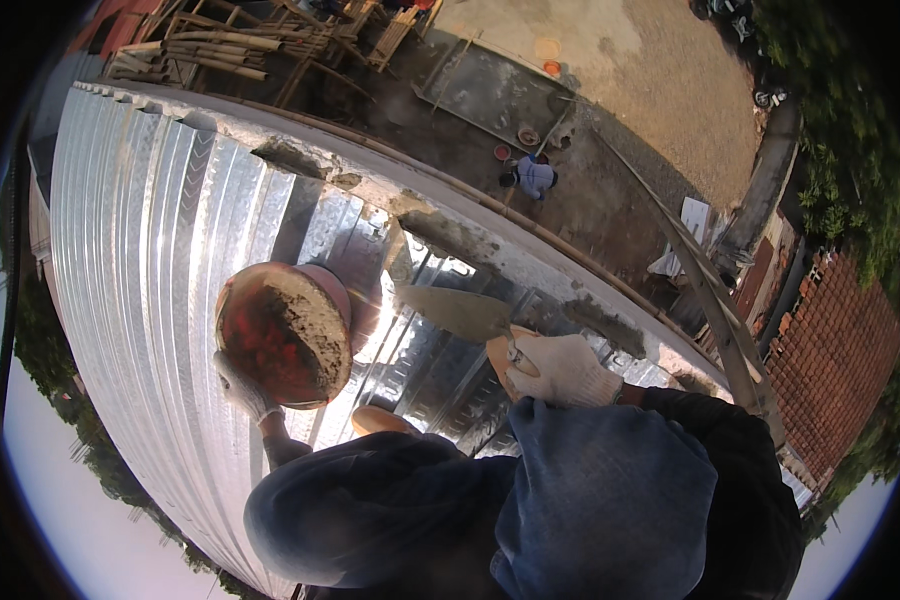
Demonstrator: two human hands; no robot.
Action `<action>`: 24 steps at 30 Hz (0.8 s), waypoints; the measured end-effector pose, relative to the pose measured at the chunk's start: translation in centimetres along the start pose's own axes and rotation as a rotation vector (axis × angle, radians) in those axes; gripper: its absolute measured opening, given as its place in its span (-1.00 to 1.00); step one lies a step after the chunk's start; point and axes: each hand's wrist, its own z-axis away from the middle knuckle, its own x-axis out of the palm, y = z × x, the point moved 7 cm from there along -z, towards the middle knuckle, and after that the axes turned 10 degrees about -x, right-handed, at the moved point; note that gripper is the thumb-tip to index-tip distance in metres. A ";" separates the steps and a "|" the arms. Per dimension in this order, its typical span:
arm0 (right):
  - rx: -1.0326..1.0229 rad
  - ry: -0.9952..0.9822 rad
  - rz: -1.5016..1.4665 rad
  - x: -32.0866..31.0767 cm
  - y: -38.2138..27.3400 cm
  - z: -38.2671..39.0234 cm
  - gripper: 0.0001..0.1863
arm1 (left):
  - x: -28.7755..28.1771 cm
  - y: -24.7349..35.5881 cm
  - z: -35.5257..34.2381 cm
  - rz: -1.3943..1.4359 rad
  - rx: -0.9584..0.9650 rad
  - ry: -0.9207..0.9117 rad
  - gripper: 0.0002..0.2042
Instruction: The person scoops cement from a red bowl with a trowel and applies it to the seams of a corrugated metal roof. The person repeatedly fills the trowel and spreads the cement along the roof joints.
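Note:
A bucket (345, 300) stained with mortar is tipped on the metal sheeting, its mouth facing me. Grey-brown mortar (315, 338) clings along one side inside, with red showing beside it. My left hand (242, 388), in a white glove, grips the bucket's lower left rim. In front of my knees, my right hand (567, 370), also gloved, is closed round the handle of a pointed trowel (455, 312). The trowel's blade points left over the sheeting, apart from the bucket, and looks coated in grey.
I crouch on shiny corrugated roof sheets (150, 250), beside a rough wall top (450, 215) with patches of mortar. Past that edge is a drop to a yard, where a person (535, 178) works near a mixing bed (495, 90). Bamboo poles (225, 50) lie top left; a long beam (705, 280) slants at right.

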 end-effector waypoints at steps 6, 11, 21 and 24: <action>0.065 -0.094 0.021 0.5 0.0 -0.4 -0.59 | -0.2 0.2 0.1 0.062 0.000 -0.045 -0.43; 0.124 -0.086 0.088 0.7 0.2 0.0 -0.54 | 1.1 1.0 1.0 0.068 0.038 -0.014 -0.53; 0.121 -0.025 0.057 0.2 -2.0 -0.3 -0.55 | 0.2 2.5 1.9 -0.182 0.329 0.098 -0.61; 0.145 -0.002 0.036 0.4 -2.1 0.0 -0.54 | 0.2 2.3 1.4 -0.149 0.343 0.094 -0.61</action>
